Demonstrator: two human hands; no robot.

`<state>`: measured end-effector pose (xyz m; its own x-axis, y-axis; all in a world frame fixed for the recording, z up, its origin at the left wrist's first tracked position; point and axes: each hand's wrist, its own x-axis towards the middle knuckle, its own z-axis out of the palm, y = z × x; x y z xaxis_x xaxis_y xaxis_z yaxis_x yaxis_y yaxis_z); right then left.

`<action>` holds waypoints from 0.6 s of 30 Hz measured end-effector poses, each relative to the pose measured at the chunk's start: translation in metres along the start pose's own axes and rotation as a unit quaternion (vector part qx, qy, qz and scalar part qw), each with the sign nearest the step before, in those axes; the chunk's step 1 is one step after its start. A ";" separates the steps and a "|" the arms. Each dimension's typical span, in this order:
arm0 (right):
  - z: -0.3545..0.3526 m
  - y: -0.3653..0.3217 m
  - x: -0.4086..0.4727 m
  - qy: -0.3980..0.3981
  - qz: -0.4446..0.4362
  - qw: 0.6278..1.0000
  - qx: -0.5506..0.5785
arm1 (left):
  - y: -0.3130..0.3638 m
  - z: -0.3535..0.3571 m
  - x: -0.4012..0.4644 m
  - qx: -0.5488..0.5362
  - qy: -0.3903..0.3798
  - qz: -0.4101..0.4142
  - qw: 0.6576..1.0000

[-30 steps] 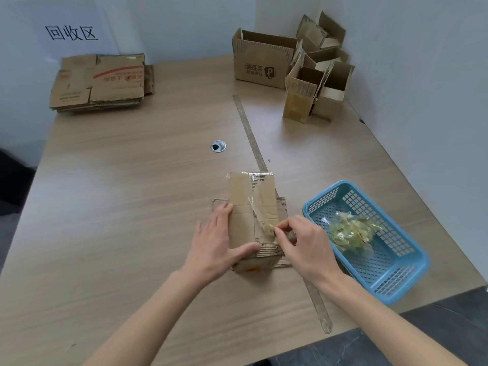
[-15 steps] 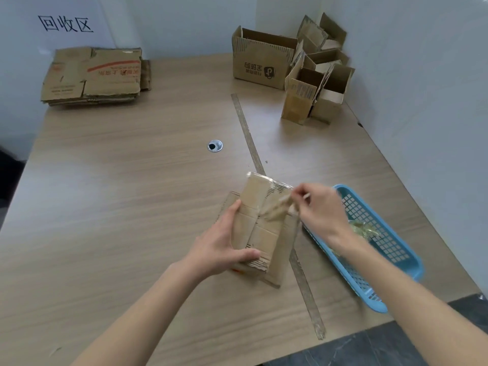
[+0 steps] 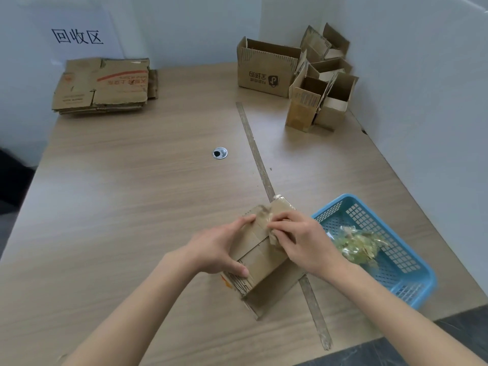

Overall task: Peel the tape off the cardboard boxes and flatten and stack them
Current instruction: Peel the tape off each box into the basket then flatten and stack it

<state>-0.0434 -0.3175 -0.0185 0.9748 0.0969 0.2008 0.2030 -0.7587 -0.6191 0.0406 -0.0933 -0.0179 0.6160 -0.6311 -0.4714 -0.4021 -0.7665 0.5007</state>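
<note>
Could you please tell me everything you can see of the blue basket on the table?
The blue basket is a shallow rectangular tray, plastic by its look, with lattice walls and floor. It sits flat on the wooden table near its front right corner, set at an angle to the edge. Inside lies a crumpled wad of clear yellowish tape. Neither hand touches it.

A recycling workstation: wall sign (image 3: 77, 36) reads 回收区 above flattened cardboard stack (image 3: 103, 85).

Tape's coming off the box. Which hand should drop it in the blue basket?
Right. The right hand already pinches the tape and sits beside the blue basket. The left hand grips the box on the far side and likely should keep steadying it.
</note>
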 end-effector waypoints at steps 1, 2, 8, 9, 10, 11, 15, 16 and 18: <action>-0.002 0.000 -0.006 -0.031 0.000 0.999 0.015 | 0.000 0.001 0.000 -0.007 0.000 -0.004 1.000; -0.005 0.000 -0.011 -0.061 0.003 0.998 0.024 | 0.000 0.002 0.000 -0.022 -0.003 -0.005 1.000; -0.002 -0.001 -0.018 -0.034 0.025 0.999 -0.003 | 0.017 0.004 0.004 -0.013 0.014 -0.014 1.000; 0.003 -0.002 -0.018 0.011 0.024 1.000 -0.007 | 0.025 0.009 0.004 0.019 0.030 -0.026 0.999; 0.006 -0.002 -0.016 0.050 0.017 0.998 -0.017 | 0.033 0.018 0.005 0.050 0.049 -0.035 0.997; 0.009 -0.002 -0.014 0.078 0.010 0.996 -0.032 | 0.040 0.029 0.006 0.081 0.072 -0.036 0.993; 0.008 -0.003 -0.009 0.050 -0.050 0.992 -0.106 | 0.040 0.058 0.008 0.120 0.182 -0.006 0.976; 0.003 0.001 -0.006 0.030 -0.075 0.987 -0.137 | 0.035 0.057 0.008 0.116 0.193 0.006 0.974; -0.020 0.020 0.004 0.037 -0.023 0.987 -0.154 | 0.021 0.050 0.006 0.127 0.190 0.031 0.973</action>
<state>-0.0374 -0.3449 -0.0151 0.9535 0.0962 0.2858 0.1975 -0.9154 -0.3508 0.0012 -0.1192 -0.0463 0.7724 -0.6239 -0.1188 -0.5706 -0.7639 0.3015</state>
